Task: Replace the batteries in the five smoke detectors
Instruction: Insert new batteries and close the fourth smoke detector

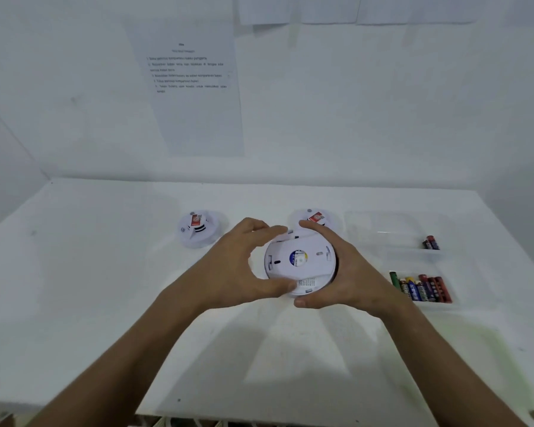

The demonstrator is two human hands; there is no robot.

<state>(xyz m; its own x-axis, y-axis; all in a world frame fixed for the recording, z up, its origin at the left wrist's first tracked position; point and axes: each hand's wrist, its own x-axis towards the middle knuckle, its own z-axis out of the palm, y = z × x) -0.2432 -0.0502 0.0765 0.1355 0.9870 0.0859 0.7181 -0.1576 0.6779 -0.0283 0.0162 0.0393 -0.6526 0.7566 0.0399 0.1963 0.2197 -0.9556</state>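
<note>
wall sheet [195, 87] text blurred, far detector [316, 217] half hidden by fingers [313, 229]

White table [84, 272] beneath the grip; printed instruction sheet [195, 87] on the white wall [383, 103] beyond and above it.

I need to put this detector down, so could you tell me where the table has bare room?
Bare table left of the left detector, and near the front edge. Crowded on the right: battery trays and the far detector.
</note>
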